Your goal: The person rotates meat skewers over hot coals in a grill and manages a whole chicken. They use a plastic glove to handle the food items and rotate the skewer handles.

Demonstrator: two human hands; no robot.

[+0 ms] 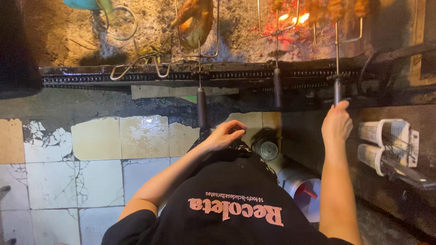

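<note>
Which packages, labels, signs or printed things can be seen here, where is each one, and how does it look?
Shirt print: on the black shirt, bottom centre; pinkish large letters with a small pale line beside them.
Can: on the floor by the left hand; round, grey metal top, no label visible.
Bucket: lower right, beside the right arm; pale cylinder, red inside.
No signs or screens.

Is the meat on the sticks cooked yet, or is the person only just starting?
Partly done: the big piece of meat already looks golden-brown over the embers. In hand: the right hand touches the rightmost skewer handle; the left hand is empty. All skewers remain over the fire.
</note>
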